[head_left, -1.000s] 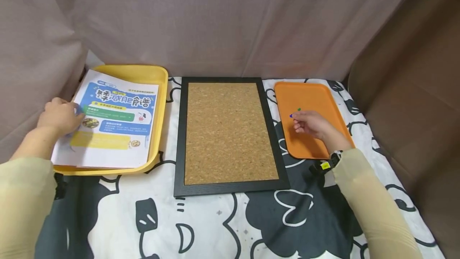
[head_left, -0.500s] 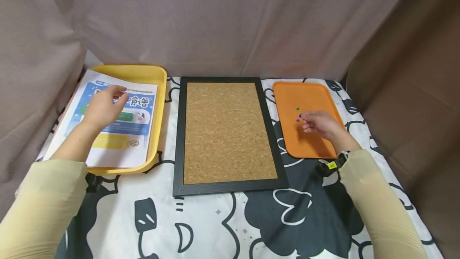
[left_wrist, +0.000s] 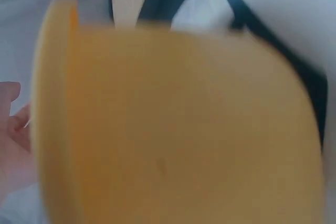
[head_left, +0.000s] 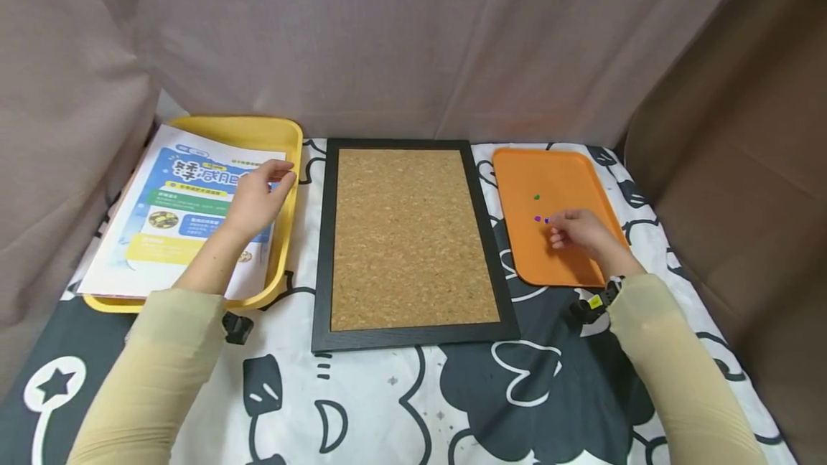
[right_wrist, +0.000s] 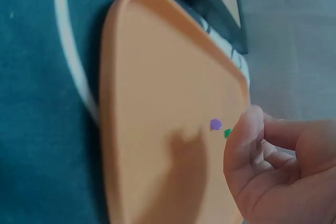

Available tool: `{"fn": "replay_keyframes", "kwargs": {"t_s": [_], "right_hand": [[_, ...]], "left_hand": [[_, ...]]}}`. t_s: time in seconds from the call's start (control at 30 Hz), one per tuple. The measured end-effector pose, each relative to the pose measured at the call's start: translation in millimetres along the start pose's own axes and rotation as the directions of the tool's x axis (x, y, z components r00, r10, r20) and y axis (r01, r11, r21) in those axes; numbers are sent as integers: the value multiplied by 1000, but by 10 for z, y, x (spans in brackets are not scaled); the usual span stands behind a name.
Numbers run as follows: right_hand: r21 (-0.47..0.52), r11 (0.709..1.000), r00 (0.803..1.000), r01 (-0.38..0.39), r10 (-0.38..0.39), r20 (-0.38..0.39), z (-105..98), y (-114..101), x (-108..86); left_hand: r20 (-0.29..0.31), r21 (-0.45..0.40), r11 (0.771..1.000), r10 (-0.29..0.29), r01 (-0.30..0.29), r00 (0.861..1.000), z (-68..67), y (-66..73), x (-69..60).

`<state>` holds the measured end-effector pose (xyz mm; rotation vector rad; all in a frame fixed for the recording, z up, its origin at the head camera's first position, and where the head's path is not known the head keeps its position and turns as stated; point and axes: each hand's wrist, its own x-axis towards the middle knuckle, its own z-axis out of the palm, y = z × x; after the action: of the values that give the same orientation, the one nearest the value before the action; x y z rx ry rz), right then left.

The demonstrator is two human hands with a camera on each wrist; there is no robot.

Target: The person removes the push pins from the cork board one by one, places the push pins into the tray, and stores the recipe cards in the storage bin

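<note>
My left hand (head_left: 260, 199) hovers over the right side of a yellow tray (head_left: 261, 133), its loosely bent thumb and fingers apart with nothing visible between them. Beneath it, a stack of printed paper sheets (head_left: 187, 207) leans out over the tray's left side. My right hand (head_left: 581, 234) pinches a tiny blue push pin (head_left: 547, 220) between thumb and forefinger, above an orange tray (head_left: 549, 171). Beside those fingertips lie a purple push pin (right_wrist: 216, 124) and a green push pin (head_left: 537, 196) on the tray. In the right wrist view the blue one is hidden.
A cork board (head_left: 413, 235) in a black frame lies flat between the two trays. Under everything spreads a black-and-white patterned cloth (head_left: 375, 407). Grey-brown curtain fabric (head_left: 388, 41) closes off the back and sides.
My left hand has moved right from the left edge of the papers, across the sheets to the tray's right side. The right hand has shifted slightly right and nearer with the blue push pin.
</note>
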<state>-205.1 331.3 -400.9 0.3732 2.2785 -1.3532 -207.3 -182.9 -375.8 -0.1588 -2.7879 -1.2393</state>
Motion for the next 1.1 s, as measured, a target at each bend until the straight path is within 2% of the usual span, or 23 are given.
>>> {"fn": "replay_keyframes", "kwargs": {"t_s": [0.2,0.47,0.7,0.9,1.1], "right_hand": [[-53,998,999,-40,39,-21,-7,78,31],[-120,989,996,-80,74,-56,29,149,64],[-116,988,994,-103,97,-57,85,166,103],[-116,986,992,-117,109,-70,84,196,145],[-111,988,992,-107,99,-73,50,238,201]], "left_hand": [[-14,-154,988,-3,1,1000,193,80,14],[8,-261,965,-5,6,1000,353,80,-12],[37,-271,963,5,5,999,354,35,-90],[70,-272,962,-4,23,998,349,12,-107],[71,-263,964,-8,26,997,344,15,-109]]}}
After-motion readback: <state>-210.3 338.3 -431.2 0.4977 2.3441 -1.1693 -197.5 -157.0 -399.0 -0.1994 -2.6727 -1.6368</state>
